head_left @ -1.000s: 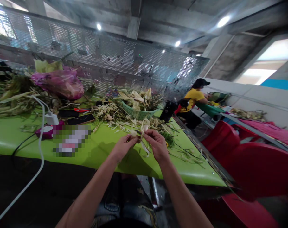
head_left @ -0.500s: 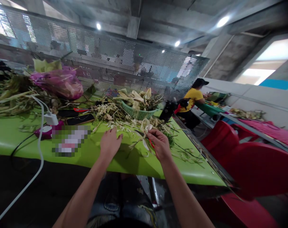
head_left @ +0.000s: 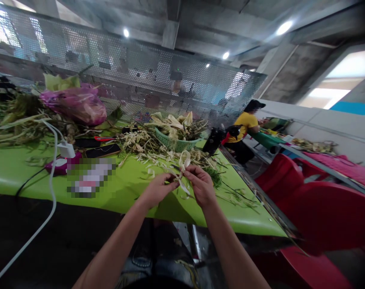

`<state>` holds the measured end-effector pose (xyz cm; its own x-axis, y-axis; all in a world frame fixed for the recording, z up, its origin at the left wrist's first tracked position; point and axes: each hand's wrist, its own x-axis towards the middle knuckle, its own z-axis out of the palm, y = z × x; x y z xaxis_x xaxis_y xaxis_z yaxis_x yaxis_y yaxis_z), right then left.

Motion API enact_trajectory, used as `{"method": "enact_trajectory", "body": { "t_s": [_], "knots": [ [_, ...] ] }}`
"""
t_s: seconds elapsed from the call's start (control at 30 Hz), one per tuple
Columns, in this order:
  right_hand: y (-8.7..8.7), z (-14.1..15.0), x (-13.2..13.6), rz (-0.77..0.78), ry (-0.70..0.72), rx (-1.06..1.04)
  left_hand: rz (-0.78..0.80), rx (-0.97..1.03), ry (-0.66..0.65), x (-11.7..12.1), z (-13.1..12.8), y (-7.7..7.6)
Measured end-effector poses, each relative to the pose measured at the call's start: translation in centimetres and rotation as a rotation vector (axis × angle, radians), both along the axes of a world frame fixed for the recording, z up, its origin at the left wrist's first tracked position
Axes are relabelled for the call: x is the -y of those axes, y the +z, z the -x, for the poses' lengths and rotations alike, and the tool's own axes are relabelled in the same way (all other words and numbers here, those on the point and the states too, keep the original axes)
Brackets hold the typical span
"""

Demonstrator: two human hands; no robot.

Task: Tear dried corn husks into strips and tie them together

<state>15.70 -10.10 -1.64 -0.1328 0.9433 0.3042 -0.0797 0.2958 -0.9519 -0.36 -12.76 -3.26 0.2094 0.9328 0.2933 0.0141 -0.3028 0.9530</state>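
Observation:
My right hand [head_left: 202, 185] is closed on a bunch of pale, curled plant strips [head_left: 185, 159], one looping above the fingertips and others hanging below. A thin dark blade [head_left: 175, 166] juts out leftward beside the strips; its grip is hidden by my right hand. My left hand [head_left: 158, 189] meets the bunch from the left, thumb and fingers pinched at its lower part. Beyond both hands, pale shreds and dry stems [head_left: 140, 142] litter the green tabletop [head_left: 122, 188]. A green basket [head_left: 176, 144] heaped with dry husks stands behind them.
A phone [head_left: 102, 150], red-handled scissors [head_left: 104, 139] and a purple device [head_left: 60, 165] with a white cable [head_left: 53, 180] lie to the left. Behind is a pink plastic bag [head_left: 75, 105]. Red chairs [head_left: 315, 208] and a person in yellow [head_left: 244, 122] are at right.
My left hand has left the tabletop and moved right to pinch the strips held by my right hand. The red handle seen under my right hand earlier is now hidden.

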Motion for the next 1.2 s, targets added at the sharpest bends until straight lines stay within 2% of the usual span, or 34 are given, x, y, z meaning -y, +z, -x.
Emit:
{"method": "enact_trajectory", "body": {
  "t_s": [0.13, 0.23, 0.43, 0.7, 0.97, 1.2],
  "knots": [
    [0.7, -0.1, 0.7, -0.016, 0.049, 0.070, 0.144, 0.303, -0.028, 0.0, -0.7, -0.3],
    [1.2, -0.4, 1.1, -0.083, 0.058, 0.190, 0.205, 0.408, -0.002, 0.2, -0.6, -0.4],
    [1.9, -0.7, 1.5, -0.259, 0.012, 0.485, 0.265, 0.461, 0.024, 0.7, -0.6, -0.7],
    [2.9, -0.7, 1.8, -0.371, 0.043, 0.665, 0.216, 0.457, 0.019, 1.2, -0.6, -0.7],
    [4.3, -0.6, 2.2, -0.429, 0.110, 0.762, 0.174, 0.453, 0.120, 1.4, -1.1, -0.9],
    [4.4, -0.5, 2.3, -0.390, 0.113, 0.832, 0.201, 0.592, 0.232, 1.9, -2.6, -1.5]
  ]
}}
